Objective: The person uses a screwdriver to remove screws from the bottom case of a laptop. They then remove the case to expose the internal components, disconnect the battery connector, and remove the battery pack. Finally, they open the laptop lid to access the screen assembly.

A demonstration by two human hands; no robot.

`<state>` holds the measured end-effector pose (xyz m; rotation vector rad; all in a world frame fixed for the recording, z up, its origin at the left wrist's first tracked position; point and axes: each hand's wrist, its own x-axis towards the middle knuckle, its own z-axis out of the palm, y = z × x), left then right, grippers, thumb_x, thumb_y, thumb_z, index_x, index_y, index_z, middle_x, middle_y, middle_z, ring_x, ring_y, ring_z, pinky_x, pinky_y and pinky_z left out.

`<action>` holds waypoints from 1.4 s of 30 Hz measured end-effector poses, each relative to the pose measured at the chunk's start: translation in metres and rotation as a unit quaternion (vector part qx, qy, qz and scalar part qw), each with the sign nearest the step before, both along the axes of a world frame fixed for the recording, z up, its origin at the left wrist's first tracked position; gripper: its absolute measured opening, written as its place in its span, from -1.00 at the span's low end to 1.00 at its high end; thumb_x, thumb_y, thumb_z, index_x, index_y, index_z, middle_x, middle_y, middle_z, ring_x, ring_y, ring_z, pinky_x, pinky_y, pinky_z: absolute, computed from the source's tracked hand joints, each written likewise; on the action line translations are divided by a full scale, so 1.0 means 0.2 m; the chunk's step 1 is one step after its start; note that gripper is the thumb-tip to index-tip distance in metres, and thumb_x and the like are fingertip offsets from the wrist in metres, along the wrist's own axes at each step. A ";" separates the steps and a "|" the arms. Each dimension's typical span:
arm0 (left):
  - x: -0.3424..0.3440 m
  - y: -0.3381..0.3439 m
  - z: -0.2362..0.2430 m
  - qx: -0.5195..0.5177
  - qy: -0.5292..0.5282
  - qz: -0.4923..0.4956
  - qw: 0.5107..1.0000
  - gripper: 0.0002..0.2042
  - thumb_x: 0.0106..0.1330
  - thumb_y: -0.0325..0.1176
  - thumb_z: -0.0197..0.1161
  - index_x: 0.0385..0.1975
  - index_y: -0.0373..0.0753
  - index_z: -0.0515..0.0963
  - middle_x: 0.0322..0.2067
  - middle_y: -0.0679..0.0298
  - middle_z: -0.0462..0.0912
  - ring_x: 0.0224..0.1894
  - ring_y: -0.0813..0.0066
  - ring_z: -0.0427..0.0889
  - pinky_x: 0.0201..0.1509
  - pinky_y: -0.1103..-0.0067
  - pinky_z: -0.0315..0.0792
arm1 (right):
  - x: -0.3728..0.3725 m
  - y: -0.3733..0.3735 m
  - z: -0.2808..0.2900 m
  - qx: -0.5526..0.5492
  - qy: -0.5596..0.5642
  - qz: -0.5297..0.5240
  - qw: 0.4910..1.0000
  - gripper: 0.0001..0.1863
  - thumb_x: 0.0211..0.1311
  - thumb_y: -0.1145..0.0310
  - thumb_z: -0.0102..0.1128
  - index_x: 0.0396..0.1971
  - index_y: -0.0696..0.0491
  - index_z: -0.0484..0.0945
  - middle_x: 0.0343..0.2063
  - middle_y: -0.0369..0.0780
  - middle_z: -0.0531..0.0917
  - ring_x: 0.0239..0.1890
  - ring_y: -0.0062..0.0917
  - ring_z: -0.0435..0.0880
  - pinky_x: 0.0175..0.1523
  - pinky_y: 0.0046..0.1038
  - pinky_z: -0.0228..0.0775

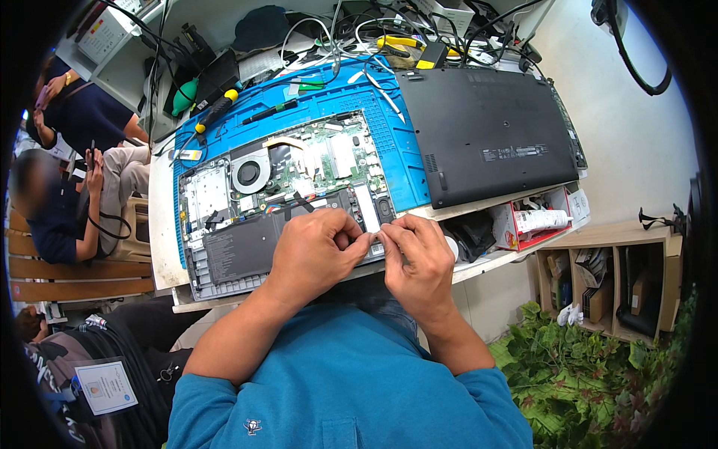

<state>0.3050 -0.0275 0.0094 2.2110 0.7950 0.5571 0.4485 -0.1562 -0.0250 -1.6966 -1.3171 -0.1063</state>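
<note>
Opened laptop [284,202] fills mat centre, removed cover [486,135] blocks right, cable clutter [351,34] at back

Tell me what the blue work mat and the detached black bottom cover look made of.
Blue work mat: likely silicone or rubber, matte, with moulded ridges and compartments. Black bottom cover: probably plastic, matte and faintly textured, with moulded vent slots; painted metal cannot be ruled out.
</note>
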 end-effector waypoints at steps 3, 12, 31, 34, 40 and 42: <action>0.00 0.00 0.00 0.005 0.000 0.002 1.000 -0.80 0.29 -0.37 0.67 -0.43 -0.31 0.76 -0.55 0.25 0.76 -0.56 0.62 0.68 -0.46 0.58 0.55 | -0.01 0.01 0.00 0.002 -0.008 -0.004 1.000 -0.77 0.17 0.65 0.55 -0.17 0.17 0.77 -0.19 -0.14 0.75 -0.13 -0.22 0.74 -0.06 -0.24 0.64; -0.01 0.01 -0.02 0.020 -0.023 -0.007 0.999 -0.80 0.29 -0.39 0.66 -0.43 -0.31 0.74 -0.54 0.24 0.75 -0.56 0.60 0.68 -0.46 0.58 0.55 | 0.00 0.01 0.03 0.003 -0.014 0.003 1.000 -0.80 0.16 0.64 0.56 -0.21 0.19 0.78 -0.21 -0.13 0.77 -0.15 -0.21 0.76 -0.06 -0.25 0.66; -0.01 0.00 -0.02 0.033 -0.023 -0.008 0.999 -0.84 0.28 -0.40 0.67 -0.41 -0.29 0.78 -0.54 0.29 0.73 -0.55 0.63 0.63 -0.46 0.58 0.52 | 0.01 0.01 0.00 0.013 -0.035 0.016 0.999 -0.76 0.19 0.65 0.54 -0.14 0.21 0.75 -0.17 -0.13 0.76 -0.13 -0.19 0.75 -0.03 -0.22 0.65; 0.00 0.00 -0.02 0.027 -0.027 -0.008 0.999 -0.84 0.28 -0.40 0.67 -0.41 -0.29 0.78 -0.54 0.29 0.73 -0.55 0.63 0.62 -0.46 0.58 0.52 | 0.01 0.01 0.00 0.012 -0.031 0.015 0.999 -0.77 0.19 0.65 0.54 -0.16 0.20 0.75 -0.18 -0.13 0.76 -0.13 -0.20 0.75 -0.03 -0.23 0.65; 0.00 0.00 -0.01 0.017 -0.033 -0.001 0.999 -0.84 0.28 -0.40 0.67 -0.40 -0.29 0.79 -0.54 0.29 0.73 -0.55 0.63 0.62 -0.46 0.58 0.51 | 0.02 0.00 0.01 0.012 -0.014 0.016 1.000 -0.79 0.19 0.64 0.54 -0.17 0.18 0.76 -0.18 -0.14 0.76 -0.15 -0.21 0.74 -0.04 -0.25 0.64; 0.00 0.00 -0.01 0.020 -0.029 -0.003 0.999 -0.85 0.27 -0.40 0.67 -0.40 -0.29 0.79 -0.54 0.29 0.73 -0.55 0.63 0.62 -0.46 0.57 0.52 | 0.02 0.00 0.02 0.011 -0.012 0.017 1.000 -0.79 0.20 0.64 0.54 -0.17 0.18 0.77 -0.19 -0.15 0.76 -0.15 -0.22 0.74 -0.04 -0.25 0.64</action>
